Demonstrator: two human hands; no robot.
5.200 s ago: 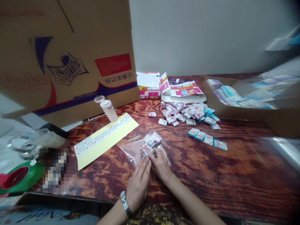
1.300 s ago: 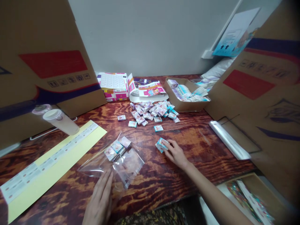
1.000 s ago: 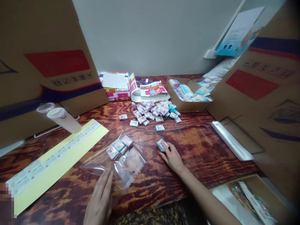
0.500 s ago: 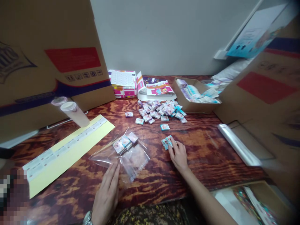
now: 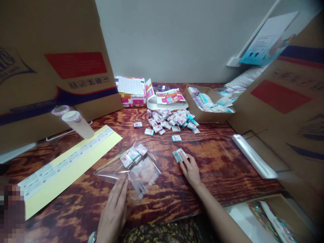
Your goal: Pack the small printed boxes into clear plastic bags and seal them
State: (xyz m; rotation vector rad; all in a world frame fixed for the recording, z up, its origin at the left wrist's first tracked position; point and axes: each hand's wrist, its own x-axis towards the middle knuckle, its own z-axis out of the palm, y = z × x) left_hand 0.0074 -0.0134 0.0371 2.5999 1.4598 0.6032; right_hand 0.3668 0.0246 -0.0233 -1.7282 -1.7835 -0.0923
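Part way there, with plenty left

I think I am only part way. A few little boxes (image 5: 133, 153) sit close together, inside my clear bag (image 5: 145, 175) as far as I can see. The bag lies flat on the surface (image 5: 212, 148), left of the middle. Some blue boxes (image 5: 176, 156) are bunched to its right, outside it. One lone box (image 5: 176, 138) lies just past them, and a big pile (image 5: 172, 119) of loose ones is farther off.

My left hand (image 5: 113, 204) lies flat at the bag's near edge, its fingers pressed together. My right hand (image 5: 191, 172) bends its fingers down onto the blue boxes; I can't tell if they pinch.

My hands are apart now, not together at the bag like five seconds ago. The neat row of four on the right is gone too.
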